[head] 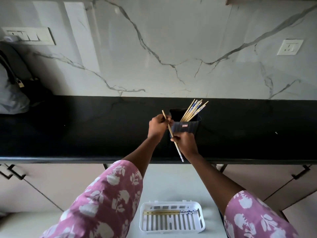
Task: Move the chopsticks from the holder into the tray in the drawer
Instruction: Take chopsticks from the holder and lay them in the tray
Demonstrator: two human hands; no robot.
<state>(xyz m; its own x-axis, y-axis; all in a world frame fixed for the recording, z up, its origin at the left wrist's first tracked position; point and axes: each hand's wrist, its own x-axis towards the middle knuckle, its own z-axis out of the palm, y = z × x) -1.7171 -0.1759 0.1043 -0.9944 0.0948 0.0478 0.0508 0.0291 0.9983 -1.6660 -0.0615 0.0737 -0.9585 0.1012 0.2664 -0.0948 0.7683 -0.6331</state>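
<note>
Marble-veined wall tile backs a black bench (85, 134) where a dark holder (186, 127) keeps a fan of chopsticks (193, 110), while a few already lie in the white tray (172, 227) in the open drawer (173, 182) below. Both hands share one chopstick (172, 135): the left hand (157, 127) has its grip closed near the plain tip, the right hand (186, 143) pinching near the patterned end. Light, stiff and slick, it seems best held mid-shaft.
</note>
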